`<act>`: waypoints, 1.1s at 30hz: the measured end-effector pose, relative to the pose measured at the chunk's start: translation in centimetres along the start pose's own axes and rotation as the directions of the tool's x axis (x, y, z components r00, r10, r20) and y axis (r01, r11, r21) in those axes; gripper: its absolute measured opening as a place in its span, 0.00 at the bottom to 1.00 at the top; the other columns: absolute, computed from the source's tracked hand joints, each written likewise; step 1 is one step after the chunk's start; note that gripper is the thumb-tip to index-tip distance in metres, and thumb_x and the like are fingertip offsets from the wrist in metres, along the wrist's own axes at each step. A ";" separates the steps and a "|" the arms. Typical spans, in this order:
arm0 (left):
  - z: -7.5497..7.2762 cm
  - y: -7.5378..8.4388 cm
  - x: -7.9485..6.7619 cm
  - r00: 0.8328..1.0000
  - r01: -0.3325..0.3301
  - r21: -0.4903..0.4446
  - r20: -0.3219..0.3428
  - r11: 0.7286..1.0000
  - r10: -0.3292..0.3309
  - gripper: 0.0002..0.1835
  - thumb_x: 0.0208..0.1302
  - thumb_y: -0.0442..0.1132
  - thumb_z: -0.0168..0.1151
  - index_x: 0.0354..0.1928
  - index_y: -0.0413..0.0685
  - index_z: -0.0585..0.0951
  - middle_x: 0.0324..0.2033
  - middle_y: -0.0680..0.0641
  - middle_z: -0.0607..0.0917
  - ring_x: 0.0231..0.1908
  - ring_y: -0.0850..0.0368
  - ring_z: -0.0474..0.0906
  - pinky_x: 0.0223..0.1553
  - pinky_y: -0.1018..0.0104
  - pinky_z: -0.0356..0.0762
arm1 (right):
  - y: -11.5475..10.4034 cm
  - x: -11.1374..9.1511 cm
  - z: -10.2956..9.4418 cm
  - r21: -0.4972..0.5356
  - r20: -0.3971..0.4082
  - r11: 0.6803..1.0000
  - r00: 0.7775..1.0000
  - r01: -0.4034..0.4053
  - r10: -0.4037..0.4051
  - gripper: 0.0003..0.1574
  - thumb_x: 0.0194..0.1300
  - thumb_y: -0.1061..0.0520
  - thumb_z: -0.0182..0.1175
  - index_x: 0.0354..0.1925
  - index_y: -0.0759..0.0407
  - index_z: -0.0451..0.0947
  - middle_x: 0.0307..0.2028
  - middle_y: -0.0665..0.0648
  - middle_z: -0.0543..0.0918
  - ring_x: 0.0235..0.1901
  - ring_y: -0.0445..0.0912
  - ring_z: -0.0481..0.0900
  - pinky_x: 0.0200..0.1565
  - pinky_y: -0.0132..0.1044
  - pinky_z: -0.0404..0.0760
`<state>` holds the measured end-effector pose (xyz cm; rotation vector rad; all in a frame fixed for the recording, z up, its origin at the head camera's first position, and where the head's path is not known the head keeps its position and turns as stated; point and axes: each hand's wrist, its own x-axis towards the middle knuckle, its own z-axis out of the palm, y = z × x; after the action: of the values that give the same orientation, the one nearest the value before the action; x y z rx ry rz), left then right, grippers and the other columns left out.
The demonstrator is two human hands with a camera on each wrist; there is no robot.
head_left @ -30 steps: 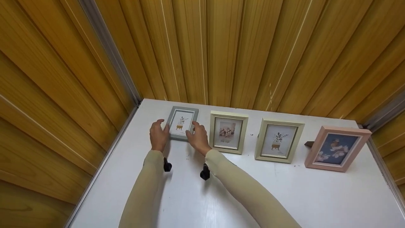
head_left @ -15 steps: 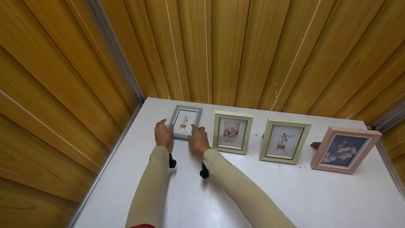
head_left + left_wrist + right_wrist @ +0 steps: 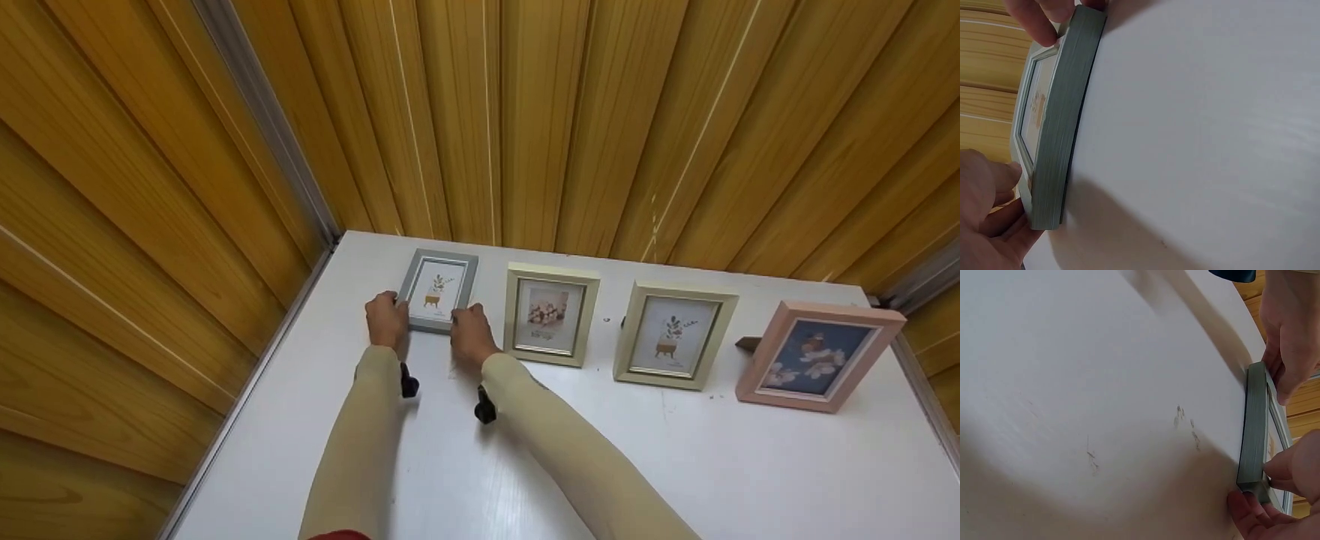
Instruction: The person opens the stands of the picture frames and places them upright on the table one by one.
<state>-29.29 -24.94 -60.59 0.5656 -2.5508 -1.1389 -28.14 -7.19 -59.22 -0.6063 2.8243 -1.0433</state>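
Note:
A grey-green photo frame [image 3: 437, 289] with a potted-plant picture is at the far left of a row on the white table [image 3: 442, 457]. My left hand [image 3: 385, 321] pinches its lower left corner, thumb on the front and fingers round the side. At the lower right corner my right hand [image 3: 472, 334] grips in the same way. The left wrist view shows the thick bottom edge of the photo frame [image 3: 1061, 129] close to the tabletop. In the right wrist view the right thumb lies on the photo frame's face, with fingers beneath its corner.
To the right stand a cream frame [image 3: 551, 316] with a flower picture, another cream frame [image 3: 675, 334] with a plant picture, and a pink frame [image 3: 820, 356] with a blue picture. Behind the table rises a wood-plank wall [image 3: 529, 127], and a second wall [image 3: 127, 247] closes the left side.
The head view has shifted slightly. Both hands have closed in on the grey-green photo frame's lower corners, the right hand's fingers curling down round its side. The other frames stay in place.

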 end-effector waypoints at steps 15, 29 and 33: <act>-1.1 -0.2 -1.1 0.998 0.025 -0.028 0.065 0.999 -0.023 0.13 0.67 0.27 0.61 0.51 0.28 0.84 0.45 0.33 0.87 0.48 0.41 0.85 0.52 0.48 0.81 | -0.2 -0.5 -0.5 0.022 0.034 0.999 0.998 -0.047 0.046 0.13 0.71 0.66 0.55 0.46 0.70 0.85 0.41 0.64 0.81 0.46 0.56 0.78 0.51 0.49 0.80; -4.3 -0.7 -3.3 0.974 -0.013 0.118 0.227 0.993 -0.014 0.18 0.61 0.27 0.66 0.53 0.25 0.82 0.42 0.32 0.86 0.44 0.40 0.84 0.48 0.47 0.82 | -0.6 -2.8 0.0 0.099 -0.006 0.989 0.994 -0.107 0.108 0.11 0.68 0.62 0.63 0.46 0.66 0.81 0.40 0.62 0.83 0.45 0.56 0.80 0.48 0.51 0.81; -4.8 -0.8 -3.9 0.967 -0.022 0.126 0.255 0.992 -0.011 0.18 0.59 0.26 0.68 0.51 0.25 0.82 0.41 0.32 0.86 0.43 0.41 0.84 0.46 0.48 0.83 | -0.6 -3.2 0.2 0.144 -0.039 0.975 0.983 -0.172 0.179 0.26 0.69 0.61 0.65 0.61 0.67 0.72 0.48 0.69 0.83 0.50 0.62 0.83 0.53 0.54 0.81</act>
<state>-23.71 -26.72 -58.45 0.4674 -2.8590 -1.1164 -24.92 -6.51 -59.23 -0.3138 2.7552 -1.2257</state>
